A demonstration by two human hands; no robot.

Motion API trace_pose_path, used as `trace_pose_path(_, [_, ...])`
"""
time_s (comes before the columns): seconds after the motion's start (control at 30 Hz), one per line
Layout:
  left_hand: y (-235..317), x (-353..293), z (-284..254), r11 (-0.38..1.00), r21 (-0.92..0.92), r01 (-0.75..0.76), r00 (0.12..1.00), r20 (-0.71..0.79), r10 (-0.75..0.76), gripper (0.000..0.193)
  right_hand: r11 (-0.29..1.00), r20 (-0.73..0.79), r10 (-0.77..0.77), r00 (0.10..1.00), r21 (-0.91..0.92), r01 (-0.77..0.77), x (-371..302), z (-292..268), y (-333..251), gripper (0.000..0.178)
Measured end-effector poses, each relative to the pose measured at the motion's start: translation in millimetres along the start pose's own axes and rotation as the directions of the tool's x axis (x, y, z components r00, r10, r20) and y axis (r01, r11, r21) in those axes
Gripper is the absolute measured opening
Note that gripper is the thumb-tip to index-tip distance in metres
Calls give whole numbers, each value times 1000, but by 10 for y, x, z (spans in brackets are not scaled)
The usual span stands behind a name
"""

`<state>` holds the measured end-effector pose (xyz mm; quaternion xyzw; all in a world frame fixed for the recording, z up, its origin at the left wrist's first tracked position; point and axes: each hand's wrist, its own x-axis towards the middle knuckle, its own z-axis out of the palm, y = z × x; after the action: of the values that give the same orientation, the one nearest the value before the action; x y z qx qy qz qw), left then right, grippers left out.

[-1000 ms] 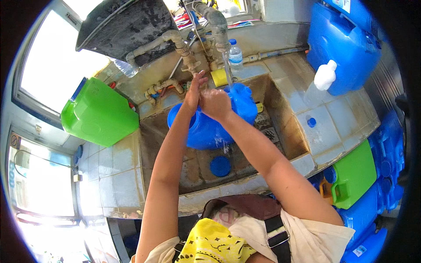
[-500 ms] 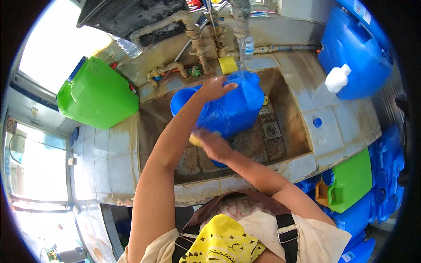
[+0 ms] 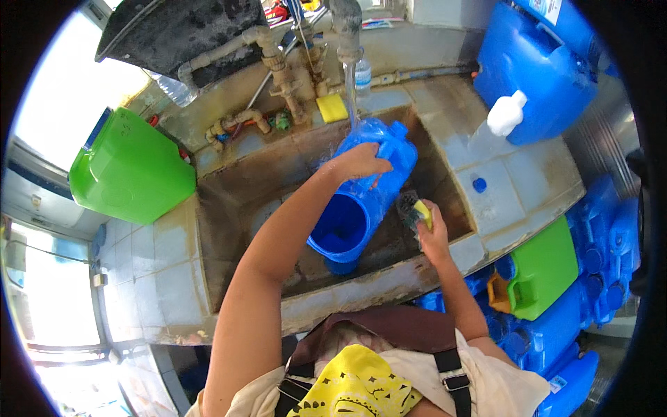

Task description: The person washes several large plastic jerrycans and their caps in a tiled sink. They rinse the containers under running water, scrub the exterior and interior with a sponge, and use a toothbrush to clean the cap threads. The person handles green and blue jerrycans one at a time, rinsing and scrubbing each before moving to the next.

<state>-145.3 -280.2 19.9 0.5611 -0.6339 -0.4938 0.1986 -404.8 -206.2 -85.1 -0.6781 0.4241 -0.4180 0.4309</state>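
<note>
A blue plastic water jug (image 3: 391, 182) lies tilted in the tiled sink (image 3: 236, 201), its wide round opening toward me and its small neck pointing to the far right. Water runs from the grey pipe (image 3: 345, 35) onto its far end. My left hand (image 3: 363, 163) grips the jug from above near its handle. To the right of the jug, my right hand (image 3: 435, 235) is closed round a yellow sponge (image 3: 422, 213). A dark, wet, netlike piece (image 3: 408, 203) shows beside the sponge; what it is I cannot tell.
Another yellow sponge (image 3: 332, 108) lies on the sink's back ledge. A green jug (image 3: 132, 167) stands at the left. On the right are a large blue jug (image 3: 531, 76), a clear bottle with a white top (image 3: 506, 115) and a blue cap (image 3: 479, 185). Several jugs are stacked below.
My right hand has moved from the jug's near side out to its right with the sponge. The jug has turned, so its wide opening now faces me; my left hand stays on it.
</note>
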Motion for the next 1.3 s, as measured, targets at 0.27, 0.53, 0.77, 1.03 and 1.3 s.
trace_pose_path(0.27, [7, 576, -864, 832, 543, -115, 955, -171, 244, 59, 966, -118, 198, 973, 193, -173, 191, 63, 60, 52])
trace_pose_path(0.53, [120, 607, -519, 771, 626, -115, 949, -159, 271, 60, 892, -254, 394, 883, 339, -300, 201, 14, 355, 51])
trace_pose_path(0.77, [270, 92, -172, 851, 524, -33, 878, -391, 275, 58, 914, -431, 353, 830, 347, -208, 277, -245, 201, 46])
trace_pose_path(1.03, [-543, -931, -207, 881, 428, 200, 672, -714, 195, 46, 848, -204, -515, 833, -261, 461, 1120, 633, -136, 31])
trace_pose_path(1.3, [-1529, -1612, -279, 972, 211, 108, 461, -877, 139, 37, 894, -205, -440, 874, -193, 404, 1019, 1174, -203, 30])
